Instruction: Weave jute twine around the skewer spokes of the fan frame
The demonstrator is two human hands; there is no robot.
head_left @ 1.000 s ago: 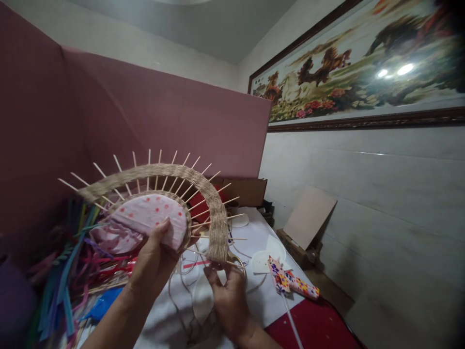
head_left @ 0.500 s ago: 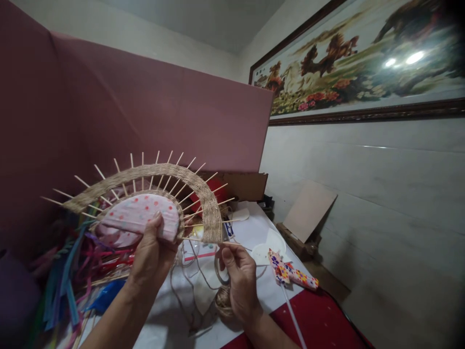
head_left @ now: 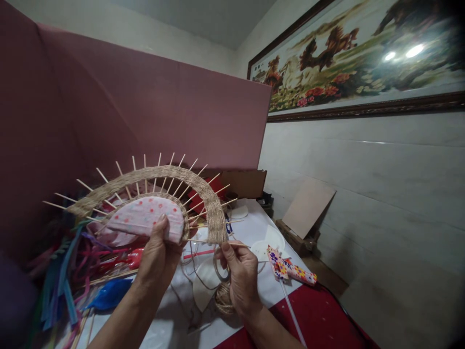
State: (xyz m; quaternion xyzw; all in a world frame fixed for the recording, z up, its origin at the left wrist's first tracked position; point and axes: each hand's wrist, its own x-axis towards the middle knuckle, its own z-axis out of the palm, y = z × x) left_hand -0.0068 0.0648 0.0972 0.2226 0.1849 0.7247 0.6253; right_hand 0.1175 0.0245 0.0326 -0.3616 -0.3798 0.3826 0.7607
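Observation:
A half-round woven fan [head_left: 217, 218] has thin sticks radiating through a band of twine. Its inner half-disc [head_left: 145, 213] is covered in pale pink cloth with red dots. My left hand [head_left: 160, 257] grips this cloth-covered part, thumb on the front and fingers behind. My right hand [head_left: 241, 271] pinches the lowest stick at the band's right end; whether twine is also between the fingertips is hidden. A pale loop [head_left: 220, 266] hangs beside those fingers, its kind unclear. Just below lies a ball of twine [head_left: 224, 296], and loose strands trail on the table.
Coloured ribbons [head_left: 65, 276] and a blue plastic bundle [head_left: 111, 293] lie at left. A flower-patterned glue gun [head_left: 290, 269] rests on the right, a clear stick beside it. White cut shapes [head_left: 271, 242] lie behind it. A pink panel [head_left: 163, 111] stands at the back.
The fan and my left hand have shifted slightly right. My right hand keeps its pinch at the band's end, and the view has moved a little.

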